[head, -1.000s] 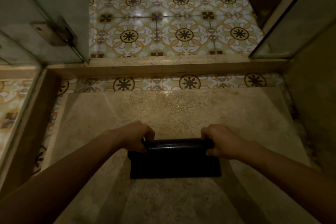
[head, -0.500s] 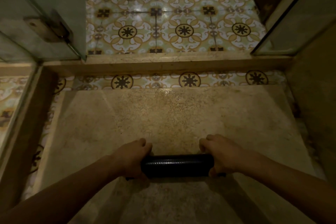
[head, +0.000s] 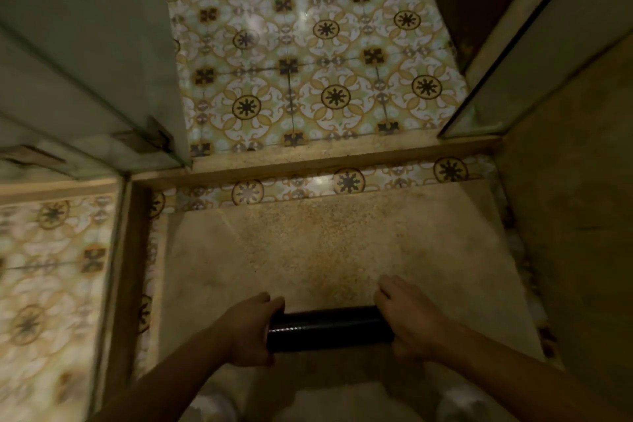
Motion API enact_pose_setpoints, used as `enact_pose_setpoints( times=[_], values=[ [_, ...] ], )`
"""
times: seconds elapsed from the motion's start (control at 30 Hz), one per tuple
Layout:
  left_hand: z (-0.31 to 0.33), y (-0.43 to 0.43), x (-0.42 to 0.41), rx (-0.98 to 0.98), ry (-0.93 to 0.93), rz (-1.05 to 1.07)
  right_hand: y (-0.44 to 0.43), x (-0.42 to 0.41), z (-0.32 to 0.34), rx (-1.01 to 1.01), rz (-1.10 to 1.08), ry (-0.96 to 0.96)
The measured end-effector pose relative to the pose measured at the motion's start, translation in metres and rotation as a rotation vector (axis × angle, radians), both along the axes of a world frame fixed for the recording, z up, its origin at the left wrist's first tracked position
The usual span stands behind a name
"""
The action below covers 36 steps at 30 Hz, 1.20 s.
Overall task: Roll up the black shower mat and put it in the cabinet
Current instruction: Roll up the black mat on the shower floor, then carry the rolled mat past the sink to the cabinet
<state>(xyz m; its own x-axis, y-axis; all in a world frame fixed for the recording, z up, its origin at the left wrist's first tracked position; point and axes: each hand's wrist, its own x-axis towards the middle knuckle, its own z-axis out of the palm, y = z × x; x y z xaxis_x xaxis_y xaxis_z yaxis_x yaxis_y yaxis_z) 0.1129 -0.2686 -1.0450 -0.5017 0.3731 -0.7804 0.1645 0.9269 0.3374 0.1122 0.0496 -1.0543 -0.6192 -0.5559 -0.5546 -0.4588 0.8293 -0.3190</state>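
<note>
Both our hands clench the ends of the black shower mat [head: 329, 329], left hand [head: 251, 332] and right hand [head: 409, 319], holding it over the shower floor [head: 325, 243]. Rolling looks done; we judge the cabinet, unseen, remains.

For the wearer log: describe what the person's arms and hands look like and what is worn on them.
Both forearms are bare as far as the frame shows: no sleeves, no gloves. The left hand and the right hand carry no visible ring, watch or bracelet, though the dim, blurred picture could hide small items.
</note>
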Motion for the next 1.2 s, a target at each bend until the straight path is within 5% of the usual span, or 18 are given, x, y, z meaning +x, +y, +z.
enact_pose_setpoints(
  times=[0.3, 0.47, 0.73, 0.97, 1.2],
  values=[
    [0.395, 0.044, -0.034, 0.015, -0.095, 0.099, 0.037, -0.051, 0.379, -0.065, 0.059, 0.183],
    [0.546, 0.079, -0.042, -0.084, 0.391, -0.027, 0.066, -0.083, 0.528, 0.026, 0.038, 0.112],
    [0.627, 0.073, -0.109, -0.159, 0.705, -0.083, 0.055, -0.189, 0.613, 0.084, -0.049, -0.097],
    [0.653, 0.01, -0.263, -0.132, 0.59, 0.031, -0.012, -0.316, 0.628, 0.058, -0.055, 0.315],
    [0.685, -0.038, -0.435, -0.147, 0.748, -0.048, -0.051, -0.451, 0.67, 0.063, -0.178, 0.423]
  ],
)
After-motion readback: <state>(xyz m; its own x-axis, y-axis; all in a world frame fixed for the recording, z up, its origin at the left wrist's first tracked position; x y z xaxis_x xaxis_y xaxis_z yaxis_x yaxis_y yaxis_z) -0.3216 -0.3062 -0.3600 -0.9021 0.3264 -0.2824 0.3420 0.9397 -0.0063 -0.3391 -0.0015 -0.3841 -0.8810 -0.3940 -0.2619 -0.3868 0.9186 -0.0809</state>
